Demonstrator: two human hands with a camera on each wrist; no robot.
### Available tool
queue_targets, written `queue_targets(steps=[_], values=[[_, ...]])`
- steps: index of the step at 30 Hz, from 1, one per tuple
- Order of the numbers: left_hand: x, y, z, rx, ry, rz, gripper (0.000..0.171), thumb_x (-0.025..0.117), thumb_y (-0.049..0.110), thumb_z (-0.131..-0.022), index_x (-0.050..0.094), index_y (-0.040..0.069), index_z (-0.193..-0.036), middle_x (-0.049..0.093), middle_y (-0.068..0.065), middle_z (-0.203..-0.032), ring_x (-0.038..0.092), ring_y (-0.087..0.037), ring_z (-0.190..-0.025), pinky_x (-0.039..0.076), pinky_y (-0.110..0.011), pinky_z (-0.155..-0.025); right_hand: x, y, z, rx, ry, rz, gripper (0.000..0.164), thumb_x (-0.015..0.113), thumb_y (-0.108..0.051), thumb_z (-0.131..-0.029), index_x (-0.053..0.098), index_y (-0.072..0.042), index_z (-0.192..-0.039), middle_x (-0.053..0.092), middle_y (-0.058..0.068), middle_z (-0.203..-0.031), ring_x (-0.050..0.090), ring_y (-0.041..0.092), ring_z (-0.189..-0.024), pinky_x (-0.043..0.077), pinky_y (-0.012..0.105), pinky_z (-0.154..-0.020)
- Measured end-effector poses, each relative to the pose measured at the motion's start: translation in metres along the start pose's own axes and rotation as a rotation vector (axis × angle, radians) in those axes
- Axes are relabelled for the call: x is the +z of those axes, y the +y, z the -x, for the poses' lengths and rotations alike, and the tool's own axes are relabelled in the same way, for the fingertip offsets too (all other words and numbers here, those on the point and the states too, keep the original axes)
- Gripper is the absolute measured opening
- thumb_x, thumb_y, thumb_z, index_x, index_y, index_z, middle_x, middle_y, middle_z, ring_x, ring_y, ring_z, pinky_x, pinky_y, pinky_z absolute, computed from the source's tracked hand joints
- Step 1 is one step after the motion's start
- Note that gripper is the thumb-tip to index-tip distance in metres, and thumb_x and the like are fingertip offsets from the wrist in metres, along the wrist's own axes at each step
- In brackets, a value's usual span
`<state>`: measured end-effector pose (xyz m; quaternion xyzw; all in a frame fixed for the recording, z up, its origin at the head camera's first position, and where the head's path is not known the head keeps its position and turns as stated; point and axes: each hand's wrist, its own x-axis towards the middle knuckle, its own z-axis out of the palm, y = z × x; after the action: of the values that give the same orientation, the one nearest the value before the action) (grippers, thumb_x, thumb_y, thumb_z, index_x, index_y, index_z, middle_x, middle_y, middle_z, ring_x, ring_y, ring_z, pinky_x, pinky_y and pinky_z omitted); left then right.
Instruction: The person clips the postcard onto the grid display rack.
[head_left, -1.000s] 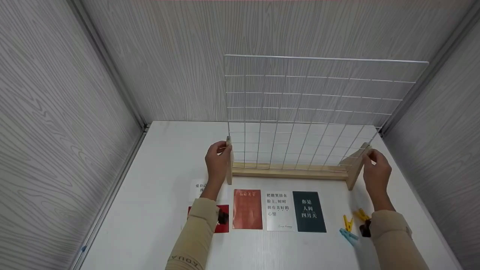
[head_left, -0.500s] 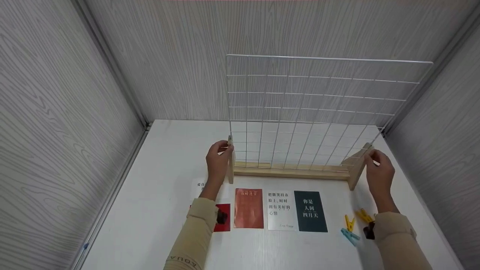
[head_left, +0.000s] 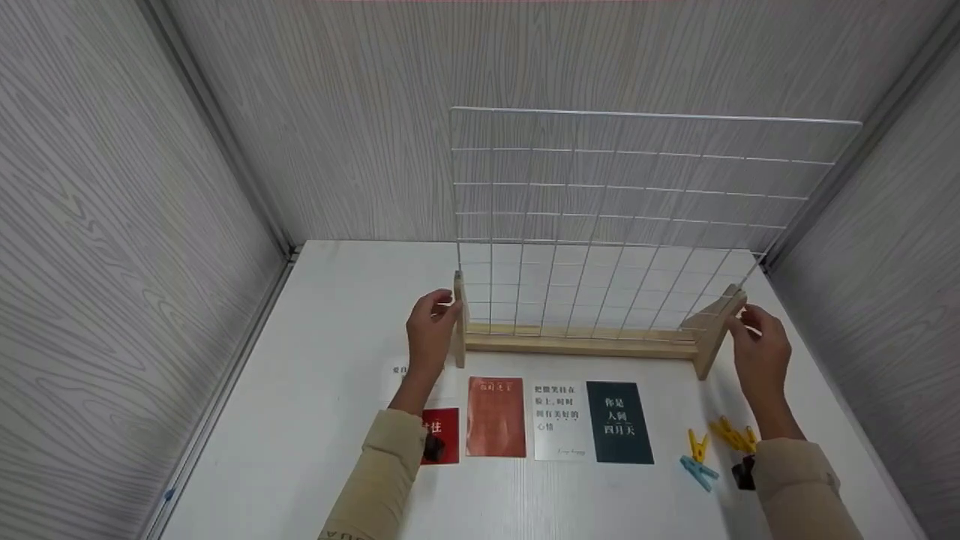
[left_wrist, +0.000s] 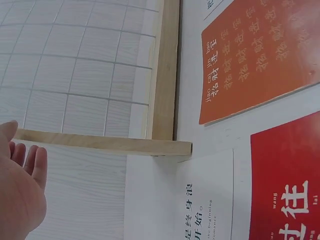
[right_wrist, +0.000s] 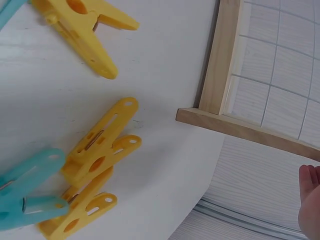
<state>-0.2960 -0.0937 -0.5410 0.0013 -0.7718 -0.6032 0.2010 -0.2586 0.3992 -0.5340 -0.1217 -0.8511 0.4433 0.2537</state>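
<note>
A white wire grid panel (head_left: 585, 202) stands upright in a wooden stand, whose crossbar (head_left: 577, 346) joins two side boards. My left hand (head_left: 430, 334) is just outside the left side board (head_left: 460, 322), fingers loosely bent. In the left wrist view, the thumb of the left hand (left_wrist: 22, 195) is at the board's upper end and the fingers hold nothing. On the other side, my right hand (head_left: 761, 352) is beside the right side board (head_left: 716, 337). The right wrist view has the right hand (right_wrist: 311, 200) at its edge, a gap between it and the wood.
Cards lie before the stand: orange-red (head_left: 496, 417), white (head_left: 562, 420), dark green (head_left: 620, 422), red (head_left: 442, 435) and another white one (head_left: 395, 379) partly under the left arm. Yellow clothespins (right_wrist: 102, 145) and blue ones (head_left: 699, 472) lie near the right sleeve (head_left: 799, 480).
Both hands have drawn slightly outward from the side boards they were touching, the left one down and left. The left sleeve now covers less of the red card. The grid stays upright.
</note>
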Motion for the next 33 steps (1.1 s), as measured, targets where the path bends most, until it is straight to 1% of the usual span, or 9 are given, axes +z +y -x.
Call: queue_targets(steps=[6,10,13,16,19,22,25,29,33], values=[[0.008,0.002,0.017,0.003,-0.052,-0.008,0.030,0.071,0.026,-0.096,0.067,0.012,-0.122,0.066,-0.002,-0.113,0.063,-0.016,-0.096,0.055,-0.034,-0.080,-0.005,0.002,0.021,0.053,-0.069,0.050,0.052,0.054,-0.039,-0.104,0.052,-0.007,-0.144,0.055,0.014,-0.136,0.052,0.025,-0.126,0.045,0.040,-0.108],[0.024,0.005,0.028,0.014,-0.132,0.002,0.032,0.071,0.029,-0.095,0.067,0.013,-0.123,0.067,-0.003,-0.115,0.063,-0.016,-0.095,0.054,-0.032,-0.078,-0.009,0.004,0.036,0.085,-0.132,0.094,0.053,0.050,-0.042,-0.105,0.051,-0.007,-0.145,0.054,0.014,-0.139,0.051,0.027,-0.127,0.044,0.047,-0.109],[0.038,0.007,0.036,0.025,-0.195,-0.027,0.031,0.070,0.032,-0.096,0.067,0.015,-0.122,0.068,-0.005,-0.116,0.062,-0.015,-0.094,0.054,-0.031,-0.076,-0.012,0.008,0.046,0.084,-0.162,0.139,0.053,0.051,-0.042,-0.105,0.053,-0.007,-0.143,0.055,0.015,-0.137,0.053,0.029,-0.124,0.046,0.050,-0.106],[0.052,0.010,0.044,0.044,-0.253,-0.094,0.030,0.069,0.033,-0.096,0.068,0.016,-0.122,0.068,-0.003,-0.117,0.062,-0.013,-0.093,0.054,-0.030,-0.074,-0.016,0.013,0.055,0.105,-0.206,0.178,0.053,0.051,-0.044,-0.104,0.054,-0.006,-0.141,0.056,0.017,-0.136,0.053,0.032,-0.121,0.048,0.048,-0.099],[0.066,0.011,0.050,0.061,-0.298,-0.169,0.029,0.068,0.034,-0.097,0.068,0.018,-0.121,0.068,0.005,-0.115,0.062,-0.010,-0.091,0.053,-0.026,-0.071,-0.019,0.015,0.065,0.162,-0.268,0.190,0.055,0.052,-0.045,-0.104,0.054,-0.005,-0.142,0.055,0.018,-0.136,0.051,0.034,-0.120,0.046,0.044,-0.096],[0.078,0.011,0.057,0.054,-0.358,-0.183,0.029,0.066,0.037,-0.098,0.068,0.022,-0.123,0.067,0.007,-0.115,0.060,-0.009,-0.091,0.053,-0.025,-0.070,-0.022,0.016,0.074,0.202,-0.325,0.205,0.058,0.052,-0.048,-0.103,0.053,-0.006,-0.142,0.055,0.018,-0.137,0.050,0.034,-0.120,0.047,0.042,-0.095],[0.089,0.010,0.064,0.065,-0.413,-0.197,0.029,0.065,0.038,-0.099,0.067,0.026,-0.124,0.067,0.008,-0.116,0.059,-0.008,-0.093,0.053,-0.024,-0.073,-0.023,0.018,0.083,0.207,-0.369,0.237,0.060,0.053,-0.050,-0.102,0.053,-0.006,-0.142,0.056,0.019,-0.136,0.051,0.033,-0.119,0.048,0.039,-0.094],[0.102,0.009,0.073,0.093,-0.466,-0.223,0.029,0.064,0.037,-0.099,0.066,0.025,-0.125,0.066,0.009,-0.115,0.060,-0.008,-0.094,0.051,-0.027,-0.076,-0.023,0.021,0.091,0.200,-0.417,0.294,0.059,0.056,-0.048,-0.101,0.054,-0.004,-0.140,0.058,0.021,-0.134,0.054,0.032,-0.114,0.050,0.035,-0.090],[0.115,0.007,0.078,0.092,-0.508,-0.255,0.030,0.064,0.040,-0.099,0.066,0.025,-0.125,0.065,0.010,-0.115,0.059,-0.007,-0.093,0.051,-0.028,-0.078,-0.022,0.022,0.096,0.242,-0.473,0.318,0.058,0.058,-0.044,-0.101,0.053,-0.001,-0.140,0.057,0.024,-0.133,0.054,0.034,-0.113,0.052,0.037,-0.087]])
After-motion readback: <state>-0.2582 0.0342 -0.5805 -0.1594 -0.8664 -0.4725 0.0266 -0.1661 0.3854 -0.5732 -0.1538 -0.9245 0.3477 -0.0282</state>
